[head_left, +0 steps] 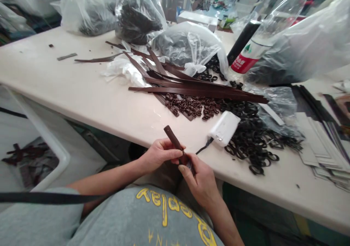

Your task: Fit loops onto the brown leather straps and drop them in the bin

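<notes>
A dark brown leather strap [172,137] with small holes near its tip is held in front of my body, just off the table's front edge. My left hand [161,155] is closed, pinching the strap's middle between thumb and fingers. Lower down, my right hand [200,176] is closed around the strap's other end, which the fingers partly hide. On the table just beyond lies a pile of small brown loops [191,105], with long brown strips [197,87] across it. A white power bank [224,128] with a black cable stands to the right of my hands.
Many black loops [254,140] spread over the table [90,92] at right, near stacked pale strips [314,140]. Filled plastic bags [139,16] and a cut bottle with a red label [243,62] stand behind. A white bin [58,162] with brown scraps is at lower left.
</notes>
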`<action>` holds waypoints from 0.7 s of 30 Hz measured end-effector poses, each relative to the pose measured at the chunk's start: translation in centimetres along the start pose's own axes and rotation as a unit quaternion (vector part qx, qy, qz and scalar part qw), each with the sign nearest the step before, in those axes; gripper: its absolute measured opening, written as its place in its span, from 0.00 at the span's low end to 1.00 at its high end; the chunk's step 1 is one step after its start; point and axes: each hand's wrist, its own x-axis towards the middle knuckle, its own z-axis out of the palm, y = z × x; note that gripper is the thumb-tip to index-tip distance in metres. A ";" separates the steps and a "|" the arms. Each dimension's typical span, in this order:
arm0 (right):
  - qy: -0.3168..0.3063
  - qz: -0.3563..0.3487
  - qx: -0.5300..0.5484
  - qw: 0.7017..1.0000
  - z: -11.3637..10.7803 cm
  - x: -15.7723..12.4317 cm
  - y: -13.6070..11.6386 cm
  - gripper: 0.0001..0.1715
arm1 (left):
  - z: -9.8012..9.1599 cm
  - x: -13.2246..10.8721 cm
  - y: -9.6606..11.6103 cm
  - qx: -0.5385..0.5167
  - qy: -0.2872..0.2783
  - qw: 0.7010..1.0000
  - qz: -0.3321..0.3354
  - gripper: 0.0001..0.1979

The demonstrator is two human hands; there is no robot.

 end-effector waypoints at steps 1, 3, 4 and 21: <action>-0.002 0.003 -0.013 1.000 0.0 0.1 -0.2 0.14 | 0.0 -0.1 -0.2 -0.004 0.003 1.000 0.001 0.16; -0.004 0.007 -0.027 1.000 -0.1 0.2 -0.6 0.14 | -0.1 -0.4 -0.3 -0.004 0.009 1.000 0.003 0.17; -0.006 0.004 -0.033 0.999 0.0 0.2 -0.6 0.14 | -0.1 -0.5 -0.2 -0.003 0.011 1.000 0.006 0.17; -0.007 -0.018 0.072 0.997 0.3 -1.0 -0.4 0.19 | -1.1 -1.5 -0.4 -0.043 -0.015 0.999 -0.029 0.23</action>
